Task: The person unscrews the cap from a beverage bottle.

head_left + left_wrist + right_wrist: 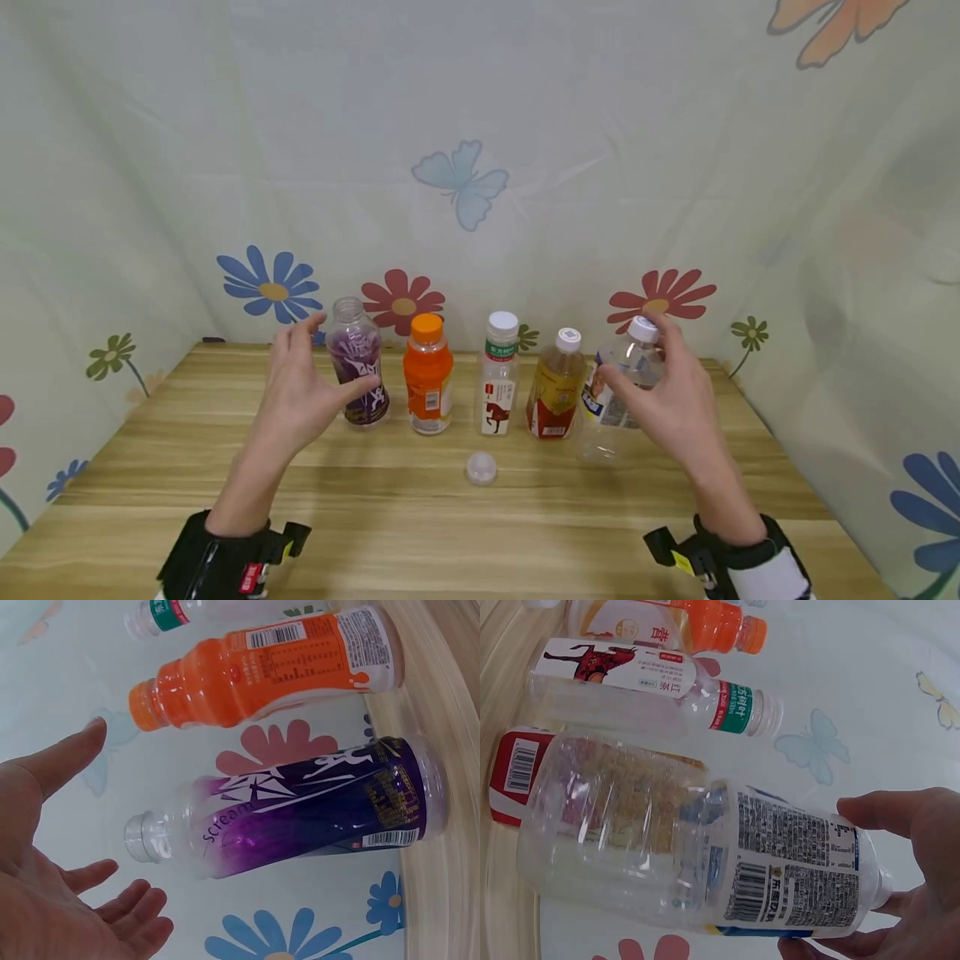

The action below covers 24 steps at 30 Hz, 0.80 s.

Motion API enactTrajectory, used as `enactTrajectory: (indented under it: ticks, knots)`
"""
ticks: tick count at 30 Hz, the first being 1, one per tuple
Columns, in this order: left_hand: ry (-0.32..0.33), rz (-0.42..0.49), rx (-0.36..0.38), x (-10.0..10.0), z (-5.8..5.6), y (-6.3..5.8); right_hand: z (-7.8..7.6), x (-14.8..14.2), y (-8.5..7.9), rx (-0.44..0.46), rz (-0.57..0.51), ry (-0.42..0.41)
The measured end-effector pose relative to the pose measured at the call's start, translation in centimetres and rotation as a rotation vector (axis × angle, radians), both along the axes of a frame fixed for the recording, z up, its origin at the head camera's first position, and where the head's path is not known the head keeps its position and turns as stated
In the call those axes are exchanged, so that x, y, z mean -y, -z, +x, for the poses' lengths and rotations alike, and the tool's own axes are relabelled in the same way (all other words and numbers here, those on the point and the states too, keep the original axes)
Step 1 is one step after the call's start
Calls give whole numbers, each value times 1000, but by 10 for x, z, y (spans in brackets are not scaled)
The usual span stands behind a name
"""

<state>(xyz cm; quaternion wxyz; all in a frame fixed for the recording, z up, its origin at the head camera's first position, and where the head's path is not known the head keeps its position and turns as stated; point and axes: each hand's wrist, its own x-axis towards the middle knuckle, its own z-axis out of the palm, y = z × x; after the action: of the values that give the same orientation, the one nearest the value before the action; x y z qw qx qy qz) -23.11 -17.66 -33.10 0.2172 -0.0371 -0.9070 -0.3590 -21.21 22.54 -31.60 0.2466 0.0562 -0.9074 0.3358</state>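
My left hand is beside a purple-labelled bottle, fingers spread and thumb apart. This bottle has no cap on its neck and stands upright at the left of a row. With thumb and fingers at its shoulder, my right hand holds a large clear bottle. It has a white cap and a white-and-blue label, and leans slightly in the head view. Fingers partly cover its upper part. A small translucent cap lies on the table in front of the row.
Between the hands stand an orange bottle with an orange cap, a white-capped bottle with a horse label, and a yellow-and-red labelled bottle. A flowered curtain encloses the wooden table at back and sides.
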Motion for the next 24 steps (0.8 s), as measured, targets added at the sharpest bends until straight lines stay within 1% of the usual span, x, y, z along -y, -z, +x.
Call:
enactTrajectory:
  ticks: [3, 6, 9, 13, 18, 21, 24]
  knots:
    - [2, -8, -20, -3, 4, -2, 3, 3, -2, 4, 8, -11]
    - [22, -5, -39, -7, 7, -2, 7, 7, -3, 9, 8, -23]
    - [62, 19, -63, -11, 8, -2, 10, 11, -4, 11, -1, -31]
    - [136, 63, -79, -18, 9, -1, 12, 17, -4, 17, -22, -54]
    - [225, 57, -99, -28, 10, 3, 13, 25, -2, 35, -46, -89]
    - [252, 34, -119, -33, 10, 6, 14, 28, 1, 44, -52, -116]
    - [259, 25, -145, -37, 11, 8, 14, 32, 4, 41, -58, -144]
